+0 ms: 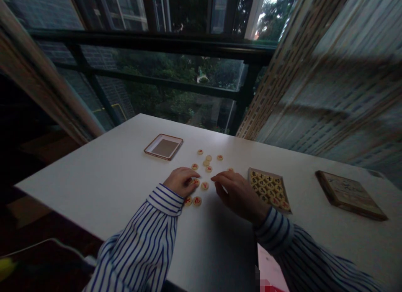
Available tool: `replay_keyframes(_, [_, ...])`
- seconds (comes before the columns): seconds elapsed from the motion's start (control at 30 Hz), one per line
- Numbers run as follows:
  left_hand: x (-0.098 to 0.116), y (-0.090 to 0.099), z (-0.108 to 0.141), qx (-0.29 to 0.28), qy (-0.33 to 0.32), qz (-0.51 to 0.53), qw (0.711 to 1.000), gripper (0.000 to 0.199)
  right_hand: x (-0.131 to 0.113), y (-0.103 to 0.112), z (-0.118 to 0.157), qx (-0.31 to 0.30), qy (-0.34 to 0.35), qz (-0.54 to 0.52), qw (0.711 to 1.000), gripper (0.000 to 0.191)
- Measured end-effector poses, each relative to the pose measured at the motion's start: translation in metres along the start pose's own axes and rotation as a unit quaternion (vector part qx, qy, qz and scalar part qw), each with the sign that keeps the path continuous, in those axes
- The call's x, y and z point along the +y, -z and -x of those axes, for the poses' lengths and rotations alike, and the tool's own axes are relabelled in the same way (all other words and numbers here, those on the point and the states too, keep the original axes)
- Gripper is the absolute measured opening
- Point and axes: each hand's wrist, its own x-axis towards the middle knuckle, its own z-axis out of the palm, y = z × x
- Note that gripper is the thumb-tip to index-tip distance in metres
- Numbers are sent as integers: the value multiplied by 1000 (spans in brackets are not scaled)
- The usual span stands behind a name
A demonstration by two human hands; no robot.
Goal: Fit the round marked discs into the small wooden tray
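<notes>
Several round xiangqi pieces lie scattered on the white table (125,179), most with red characters facing up. My left hand (181,181) is low over the left side of this group. Its thumb and fingers are apart, around a red-marked piece (196,182) that is partly covered. To the right, my right hand (238,193) hovers with fingers stretched and thumb apart, holding nothing visible. Between the hands is another red piece (205,185). Beside my right hand, a shallow box (285,192) holds rows of pieces, mostly black-marked with some red at the near end.
A shallow tray (166,147) with a brown rim sits at the back left. On the far right lies a flat brown box or lid (351,195) with a printed top. Past the table's back edge are a dark railing (150,41) and windows. Something pink (270,267) shows below my right sleeve.
</notes>
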Motion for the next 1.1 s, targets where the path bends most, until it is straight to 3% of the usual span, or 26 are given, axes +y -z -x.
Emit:
replay_keyframes(0.17, [1,0,-1,-26,-1,-24,999,24,0,-1,2,-7,2,-3,1000,23])
replay_keyframes(0.67, [-4,-6,2,-18,20,-28,999,28,1,1,2,-3,2,1,1000,24])
replay_keyframes(0.87, [0,-2,-1,7,21,-32,999,28,1,2,2,-2,-3,1,1000,24])
replay_keyframes(1.1, [4,0,-3,65,-25,-34,997,28,2,2,3,4,-6,5,1000,25])
